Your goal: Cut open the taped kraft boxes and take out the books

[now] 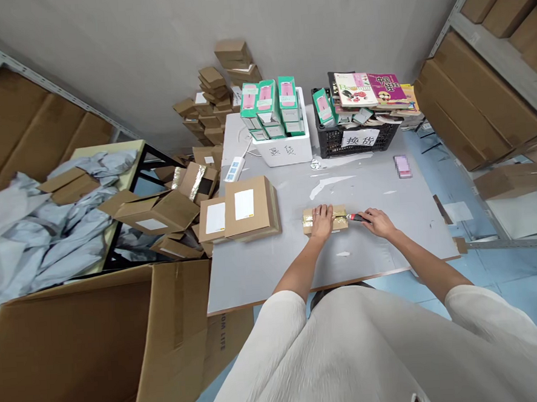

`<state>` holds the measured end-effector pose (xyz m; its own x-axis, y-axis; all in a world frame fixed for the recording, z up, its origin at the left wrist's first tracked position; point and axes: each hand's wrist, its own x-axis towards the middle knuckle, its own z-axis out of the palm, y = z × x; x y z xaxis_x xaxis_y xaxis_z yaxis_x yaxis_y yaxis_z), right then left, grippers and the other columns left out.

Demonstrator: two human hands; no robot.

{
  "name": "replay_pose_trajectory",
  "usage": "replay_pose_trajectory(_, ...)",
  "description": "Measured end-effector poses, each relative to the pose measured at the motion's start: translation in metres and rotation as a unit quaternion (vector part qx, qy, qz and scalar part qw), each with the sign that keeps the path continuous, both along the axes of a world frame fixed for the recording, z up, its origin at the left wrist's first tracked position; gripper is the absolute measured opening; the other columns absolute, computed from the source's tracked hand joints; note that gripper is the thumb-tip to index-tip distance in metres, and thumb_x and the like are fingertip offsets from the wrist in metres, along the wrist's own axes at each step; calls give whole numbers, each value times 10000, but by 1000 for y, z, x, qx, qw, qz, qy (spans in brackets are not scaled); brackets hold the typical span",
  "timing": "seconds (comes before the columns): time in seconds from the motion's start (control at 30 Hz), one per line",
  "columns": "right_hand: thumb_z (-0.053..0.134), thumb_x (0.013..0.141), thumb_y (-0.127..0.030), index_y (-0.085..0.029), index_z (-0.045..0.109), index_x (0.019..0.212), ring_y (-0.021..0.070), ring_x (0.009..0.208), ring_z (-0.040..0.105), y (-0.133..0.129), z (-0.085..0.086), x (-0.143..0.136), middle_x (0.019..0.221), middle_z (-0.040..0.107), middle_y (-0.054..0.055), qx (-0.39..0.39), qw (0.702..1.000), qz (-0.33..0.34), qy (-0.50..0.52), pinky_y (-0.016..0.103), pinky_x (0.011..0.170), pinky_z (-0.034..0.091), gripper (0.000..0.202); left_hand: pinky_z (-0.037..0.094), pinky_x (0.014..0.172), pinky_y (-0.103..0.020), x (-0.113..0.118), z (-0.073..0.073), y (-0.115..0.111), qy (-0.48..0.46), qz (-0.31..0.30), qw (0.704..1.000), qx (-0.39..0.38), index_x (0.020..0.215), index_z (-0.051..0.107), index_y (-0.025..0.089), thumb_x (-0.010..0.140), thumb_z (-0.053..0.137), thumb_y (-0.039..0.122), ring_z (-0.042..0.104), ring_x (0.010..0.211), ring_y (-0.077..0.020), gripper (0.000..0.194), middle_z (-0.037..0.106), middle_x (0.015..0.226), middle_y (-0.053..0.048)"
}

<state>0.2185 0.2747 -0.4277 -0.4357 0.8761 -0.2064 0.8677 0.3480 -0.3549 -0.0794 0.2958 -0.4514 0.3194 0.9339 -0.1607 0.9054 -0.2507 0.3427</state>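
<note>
A small cardboard box (340,223) with shiny tape along its top lies on the grey table. My left hand (323,219) presses down on it, fingers together and bent over toward the far side, gripping it. From the right, my right hand (378,221) is closed around a red-and-black utility knife (355,217). The knife's tip reaches the taped seam at the box's right part; the blade itself is too small to make out clearly.
Two labelled cartons (263,222) stand at the table's left. Along the back are a white foam bin (288,154) of green-and-pink boxes and a black crate (338,145) with books. A phone-like pink item (402,166) lies right. A large open carton (180,327) stands lower left.
</note>
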Motion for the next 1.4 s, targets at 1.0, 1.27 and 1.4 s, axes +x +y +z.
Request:
replay_pose_trajectory(1.0, 550, 1046, -394, -211, 724, 1317, 301, 1178, 685, 65, 9, -79, 1293, 770, 122, -87, 981, -54, 166, 404, 1023, 527, 371, 385, 1220, -527, -38, 39, -16, 4, -13, 998, -66, 1534, 568, 317, 947, 784, 497, 514, 1425, -372, 651, 551, 1548, -134)
replay_pose_trajectory(1.27, 564, 1033, -434, -229, 724, 1293, 291, 1044, 736, 60, 11, -89, 1187, 815, 89, -139, 975, -103, 137, 363, 882, 547, 368, 542, 993, -430, -47, 38, -10, 41, 24, 990, -132, 1352, 662, 243, 1036, 673, 367, 689, 1156, -324, 340, 671, 1352, -125)
replay_pose_trajectory(1.4, 580, 1034, -446, -236, 697, 1263, 288, 1048, 747, 46, 9, -87, 1172, 811, 84, -156, 967, -145, 141, 353, 868, 555, 332, 556, 960, -405, -47, 39, -2, 24, 32, 990, -138, 1365, 668, 259, 1054, 544, 243, 702, 1165, -301, 335, 663, 1446, -103)
